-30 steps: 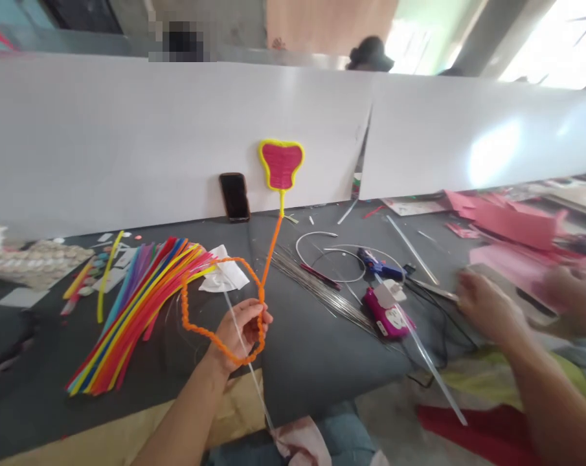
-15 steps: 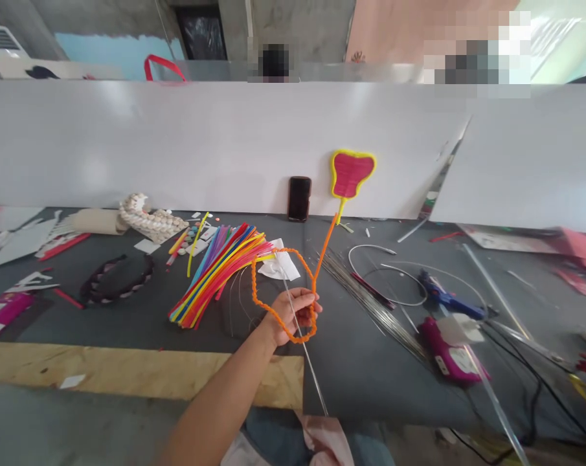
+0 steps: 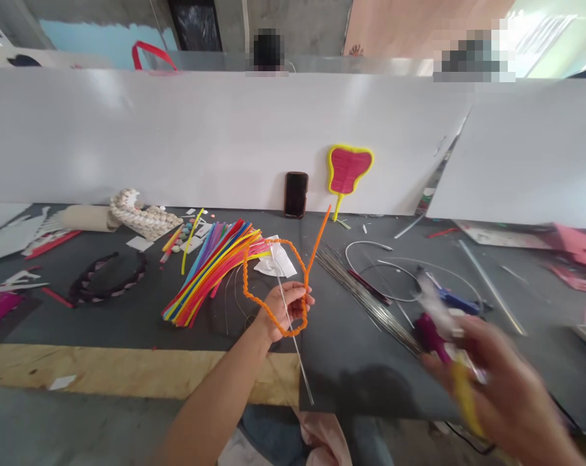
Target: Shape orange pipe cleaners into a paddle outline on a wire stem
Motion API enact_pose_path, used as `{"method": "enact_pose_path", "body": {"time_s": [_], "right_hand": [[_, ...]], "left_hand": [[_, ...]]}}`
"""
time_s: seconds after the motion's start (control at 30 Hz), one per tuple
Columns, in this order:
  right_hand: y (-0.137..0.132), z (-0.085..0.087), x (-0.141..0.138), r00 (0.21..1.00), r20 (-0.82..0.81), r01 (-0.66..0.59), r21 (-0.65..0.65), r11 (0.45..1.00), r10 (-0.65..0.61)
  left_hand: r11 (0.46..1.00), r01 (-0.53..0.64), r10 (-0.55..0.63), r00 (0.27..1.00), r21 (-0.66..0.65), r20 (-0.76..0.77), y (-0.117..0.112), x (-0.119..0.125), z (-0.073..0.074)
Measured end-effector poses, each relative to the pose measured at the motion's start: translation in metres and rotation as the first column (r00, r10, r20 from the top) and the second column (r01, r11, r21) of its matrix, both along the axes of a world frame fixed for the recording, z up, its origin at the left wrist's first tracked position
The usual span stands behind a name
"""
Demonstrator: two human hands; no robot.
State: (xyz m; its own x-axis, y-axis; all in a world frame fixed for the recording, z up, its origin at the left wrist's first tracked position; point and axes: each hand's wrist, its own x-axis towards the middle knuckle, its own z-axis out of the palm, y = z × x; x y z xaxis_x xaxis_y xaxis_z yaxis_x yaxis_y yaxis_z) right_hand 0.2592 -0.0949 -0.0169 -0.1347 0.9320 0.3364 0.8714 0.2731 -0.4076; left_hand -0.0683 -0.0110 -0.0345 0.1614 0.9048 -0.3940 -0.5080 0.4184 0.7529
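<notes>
My left hand [image 3: 287, 309] is closed, pinching an orange pipe cleaner loop [image 3: 247, 275] where its straight stem angles up to the right. A thin straight wire [image 3: 302, 369] also crosses this hand, running down toward the table edge. My right hand [image 3: 506, 388], blurred by motion, is closed around scissors with a yellow handle [image 3: 463, 391]; the blades are smeared. It hovers over the magenta box [image 3: 433, 333], partly hiding it. Left of the loop lies a bundle of coloured pipe cleaners [image 3: 210, 272]. A bundle of thin wires [image 3: 365, 301] lies to its right.
A phone [image 3: 296, 194] and a pink fan shape with yellow edging [image 3: 349, 169] lean on the white partition [image 3: 200, 142]. A blue glue gun [image 3: 458, 301] and curled wire [image 3: 351, 265] lie at right. A dark braided headband [image 3: 108, 278] is at left. People sit behind the partition.
My right hand has come in from the right edge with the scissors, moving left over the magenta box. My left hand keeps hold of the orange loop; the view has shifted slightly.
</notes>
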Motion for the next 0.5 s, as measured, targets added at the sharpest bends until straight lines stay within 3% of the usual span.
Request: {"method": "enact_pose_path", "body": {"time_s": [0.07,0.17,0.33,0.5], "right_hand": [[0.020,0.007,-0.060,0.985,0.033,-0.168,-0.077,0.983,0.170],[0.041,0.006,-0.117,0.972,0.116,-0.191,-0.113,0.975,0.203],[0.061,-0.011,-0.134,0.969,0.102,-0.210,-0.125,0.970,0.223],[0.074,-0.015,-0.139,0.951,0.114,-0.282,-0.076,0.957,0.289]], "left_hand": [[1.000,-0.021,0.021,1.000,0.011,-0.003,0.000,-0.002,0.000],[0.997,-0.075,0.074,0.997,0.026,0.006,0.001,-0.006,0.002],[0.993,-0.113,0.113,0.993,0.027,-0.011,0.001,-0.007,0.003],[0.995,-0.090,0.094,0.989,0.039,-0.116,0.001,-0.002,0.002]]}}
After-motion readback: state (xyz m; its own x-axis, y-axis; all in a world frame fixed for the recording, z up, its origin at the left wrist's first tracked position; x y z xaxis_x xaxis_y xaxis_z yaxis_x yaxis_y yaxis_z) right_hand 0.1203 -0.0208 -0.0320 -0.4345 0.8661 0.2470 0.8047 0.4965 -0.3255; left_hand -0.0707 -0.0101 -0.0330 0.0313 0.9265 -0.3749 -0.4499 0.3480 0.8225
